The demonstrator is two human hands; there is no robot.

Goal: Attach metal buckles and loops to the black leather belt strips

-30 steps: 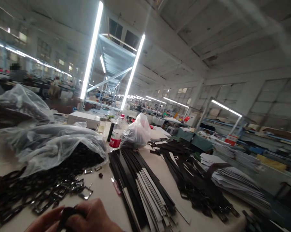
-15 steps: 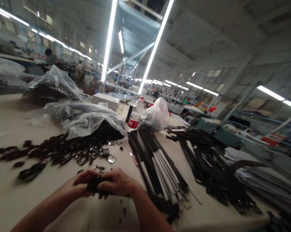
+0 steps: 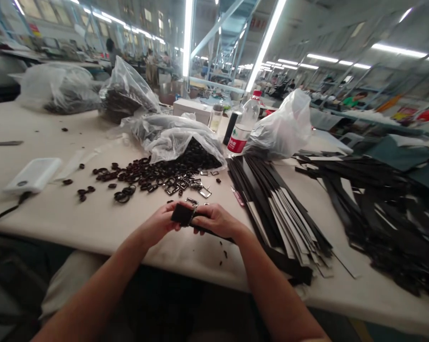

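Black strap, flat and matte, metal buckle against it. Left hand and right hand both pinch the strap, above near edge of cream tabletop. Lit tube lights run through the workshop beyond.

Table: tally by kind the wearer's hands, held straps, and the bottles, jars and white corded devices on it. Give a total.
Hands (left hand, right hand): 2
Held strap: 1
Bottle: 1
Jar: 1
White device: 1
Total: 6
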